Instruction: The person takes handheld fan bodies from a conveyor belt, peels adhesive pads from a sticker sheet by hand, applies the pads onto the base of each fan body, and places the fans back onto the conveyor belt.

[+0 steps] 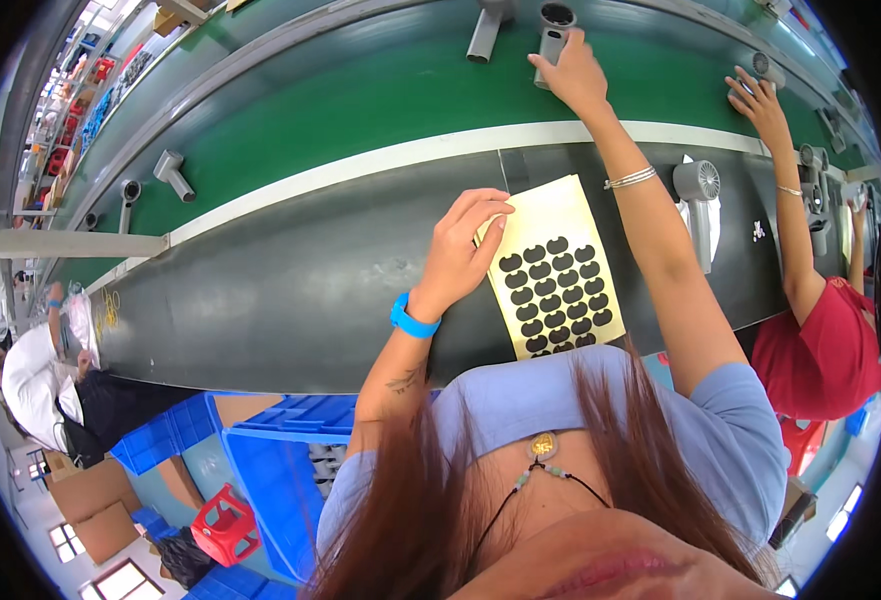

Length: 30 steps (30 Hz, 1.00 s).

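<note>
My right hand reaches far out over the green conveyor belt, its fingers closed around a grey handheld fan. The fan's round head points away from me. Closer in, my left hand rests on the upper left edge of a pale yellow sheet of black stickers. Its fingers are slightly bent and lie on the paper, with nothing visible in them. The stickers are small, rounded and notched, set in rows. The sheet lies on the dark work surface in front of me.
Another grey fan lies beside the held one; more fans sit leftward. A fan lies on the work surface at right. A co-worker's hand touches a fan on the belt. Blue crates and a red stool stand lower left.
</note>
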Available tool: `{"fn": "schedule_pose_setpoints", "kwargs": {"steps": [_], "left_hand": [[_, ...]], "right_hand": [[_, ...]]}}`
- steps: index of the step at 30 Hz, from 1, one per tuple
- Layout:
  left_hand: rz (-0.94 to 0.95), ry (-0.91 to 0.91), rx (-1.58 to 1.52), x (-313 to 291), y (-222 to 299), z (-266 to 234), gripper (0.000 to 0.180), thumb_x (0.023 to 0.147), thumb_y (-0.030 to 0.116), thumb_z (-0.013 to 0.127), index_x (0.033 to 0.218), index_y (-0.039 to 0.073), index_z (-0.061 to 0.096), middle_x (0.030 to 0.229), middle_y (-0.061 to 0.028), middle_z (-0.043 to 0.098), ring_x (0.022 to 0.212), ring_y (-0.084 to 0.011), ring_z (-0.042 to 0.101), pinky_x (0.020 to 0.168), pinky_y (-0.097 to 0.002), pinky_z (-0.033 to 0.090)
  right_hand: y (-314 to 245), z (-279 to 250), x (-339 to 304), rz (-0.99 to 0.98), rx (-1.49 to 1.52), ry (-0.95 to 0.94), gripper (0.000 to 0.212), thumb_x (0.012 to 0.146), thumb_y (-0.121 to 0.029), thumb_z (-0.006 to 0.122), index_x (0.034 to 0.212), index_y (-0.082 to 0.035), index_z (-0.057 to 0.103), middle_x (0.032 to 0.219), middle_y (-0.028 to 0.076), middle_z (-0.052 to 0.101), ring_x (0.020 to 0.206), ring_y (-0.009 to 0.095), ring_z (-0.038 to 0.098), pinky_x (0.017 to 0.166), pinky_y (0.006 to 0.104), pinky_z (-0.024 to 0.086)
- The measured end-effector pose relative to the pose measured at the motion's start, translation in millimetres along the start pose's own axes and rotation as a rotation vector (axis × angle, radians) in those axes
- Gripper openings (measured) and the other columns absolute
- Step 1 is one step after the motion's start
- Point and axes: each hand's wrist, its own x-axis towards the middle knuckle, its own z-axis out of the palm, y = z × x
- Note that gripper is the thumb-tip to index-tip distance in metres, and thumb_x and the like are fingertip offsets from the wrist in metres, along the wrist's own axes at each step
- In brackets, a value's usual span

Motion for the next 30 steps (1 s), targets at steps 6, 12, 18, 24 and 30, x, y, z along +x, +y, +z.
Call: {"fn": "schedule_pose_setpoints", "kwargs": {"steps": [6, 12, 18, 24, 30], "left_hand": [[0.012, 0.0, 0.014, 5, 1, 13, 0.012, 0.086, 0.001, 0.06, 0.097, -0.001, 0.065, 0.106, -0.012, 0.064, 0.084, -0.0203, 0.063, 0.074, -0.0296, 0.051], [0.096, 0.055, 0.124, 22, 20, 14, 0.031, 0.079, 0.005, 0.069, 0.109, 0.002, 0.062, 0.118, -0.0145, 0.06, 0.103, -0.0281, 0.059, 0.087, -0.0357, 0.048], [0.286, -0.016, 0.276, 30, 32, 21, 0.076, 0.068, 0.019, 0.082, 0.134, 0.005, 0.046, 0.132, -0.0153, 0.05, 0.122, -0.0341, 0.047, 0.101, -0.0424, 0.038], [0.189, -0.038, 0.32, 20, 35, 6, 0.067, 0.069, 0.015, 0.082, 0.128, 0.003, 0.052, 0.108, -0.014, 0.061, 0.095, -0.0258, 0.062, 0.082, -0.0333, 0.051], [0.126, 0.106, 0.107, 13, 36, 1, 0.039, 0.084, 0.007, 0.067, 0.119, -0.001, 0.052, 0.111, -0.014, 0.055, 0.091, -0.0201, 0.058, 0.075, -0.0326, 0.052]], "right_hand": [[14, -38, -4, 0.37, 0.594, -0.378, 0.081, 0.075, -0.039, 0.076, 0.129, 0.001, 0.031, 0.075, 0.011, 0.06, 0.056, 0.017, 0.057, 0.05, 0.0289, 0.047], [-9, -97, -64, 0.603, 1.3, -0.793, 0.043, 0.09, -0.024, 0.064, 0.124, -0.012, 0.042, 0.077, 0.003, 0.056, 0.049, 0.001, 0.041, 0.033, 0.0144, 0.02], [-37, -139, -123, 0.435, 1.456, -1.118, 0.038, 0.1, -0.03, 0.044, 0.128, -0.005, 0.043, 0.08, 0.008, 0.06, 0.05, 0.004, 0.047, 0.041, 0.0147, 0.035], [-18, -153, -150, 0.44, 1.479, -0.969, 0.034, 0.099, -0.025, 0.047, 0.124, -0.001, 0.048, 0.091, 0.012, 0.064, 0.062, 0.007, 0.055, 0.055, 0.0171, 0.045], [7, -132, -195, 0.173, 0.602, -0.495, 0.017, 0.089, -0.012, 0.063, 0.101, -0.001, 0.062, 0.09, 0.006, 0.064, 0.076, 0.013, 0.061, 0.064, 0.0273, 0.05]]}}
